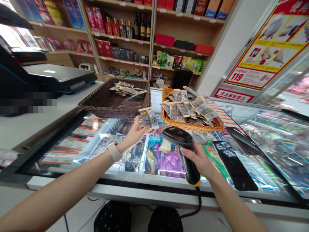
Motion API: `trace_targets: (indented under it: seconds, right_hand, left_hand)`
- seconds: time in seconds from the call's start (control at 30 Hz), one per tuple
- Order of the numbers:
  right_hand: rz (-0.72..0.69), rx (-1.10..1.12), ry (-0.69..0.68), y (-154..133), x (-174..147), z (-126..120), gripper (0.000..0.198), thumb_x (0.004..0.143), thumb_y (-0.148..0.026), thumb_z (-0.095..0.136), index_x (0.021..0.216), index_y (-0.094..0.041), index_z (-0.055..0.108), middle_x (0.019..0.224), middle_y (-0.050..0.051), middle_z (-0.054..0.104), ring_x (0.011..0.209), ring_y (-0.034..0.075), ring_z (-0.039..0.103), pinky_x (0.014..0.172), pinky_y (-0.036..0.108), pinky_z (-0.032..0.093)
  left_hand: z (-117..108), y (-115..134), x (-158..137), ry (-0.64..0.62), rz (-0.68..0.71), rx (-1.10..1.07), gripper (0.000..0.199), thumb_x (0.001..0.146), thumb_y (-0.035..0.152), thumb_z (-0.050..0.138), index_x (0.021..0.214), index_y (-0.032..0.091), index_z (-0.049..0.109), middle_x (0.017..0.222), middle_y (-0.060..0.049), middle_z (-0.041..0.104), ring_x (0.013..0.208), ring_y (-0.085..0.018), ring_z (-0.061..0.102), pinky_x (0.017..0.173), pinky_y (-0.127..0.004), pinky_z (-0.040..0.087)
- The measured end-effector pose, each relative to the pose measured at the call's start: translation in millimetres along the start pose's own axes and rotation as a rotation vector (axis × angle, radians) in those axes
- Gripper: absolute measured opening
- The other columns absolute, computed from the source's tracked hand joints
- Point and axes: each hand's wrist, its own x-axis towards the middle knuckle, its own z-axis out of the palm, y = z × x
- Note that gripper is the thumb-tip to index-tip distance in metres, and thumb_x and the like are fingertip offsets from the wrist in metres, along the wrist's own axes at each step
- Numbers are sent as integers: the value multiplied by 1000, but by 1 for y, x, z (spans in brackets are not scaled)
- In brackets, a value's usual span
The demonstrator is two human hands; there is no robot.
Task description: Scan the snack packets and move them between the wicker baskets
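My left hand [138,130] grips a small flat snack packet [148,118] by its edge, just in front of the gap between two baskets. In my right hand [196,158] is a black barcode scanner [180,137] with a yellow ring at the handle's base and a cable running down. Its head points left toward the packet, a short way apart from it. The dark brown wicker basket [103,108], behind my left hand, holds several similar packets [126,88]. A heap of the same packets [190,104] fills the orange wicker basket [193,125] behind the scanner.
Beneath my hands is a glass-topped freezer [113,180] with bagged goods inside. A dark flat panel [234,166] lies on the glass at right. A weighing scale [62,75] stands on the left counter. Stocked shelves [120,38] line the back; a fire-safety poster [265,48] hangs at right.
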Motion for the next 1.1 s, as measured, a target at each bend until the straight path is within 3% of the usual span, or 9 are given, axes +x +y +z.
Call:
trace_targets:
  seconds: [0.53,0.73,0.87,1.1]
  right_hand:
    - [3,-37,-6,0,1,1,41,87,-60,70,81,-20,65,57,-2,57,48,15,50,45,26,41]
    - [13,-38,-2,-3,1,2,42,85,-60,71,70,-21,62,53,-1,56,49,16,52,45,26,42]
    - [22,-39,5,-2,2,2,44,84,-61,72,66,-22,62,53,0,55,50,17,53,44,26,41]
    - [3,-12,41,10,0,-1,41,87,-60,71,83,-19,66,54,-3,53,47,14,48,43,25,41]
  left_hand:
    - [3,4,-2,-6,-16,35,54,77,19,76,118,21,40,96,-5,74,83,-21,76,90,-51,61]
    - [4,5,-3,-5,-3,33,54,77,21,77,117,21,40,95,-5,73,82,-21,75,85,-46,62]
    - [6,9,-6,-21,37,59,49,78,27,79,108,22,42,98,-5,73,78,-19,74,76,-39,63]
    - [13,24,-12,60,98,125,38,77,41,80,87,19,49,84,-1,69,74,-17,70,63,-31,63]
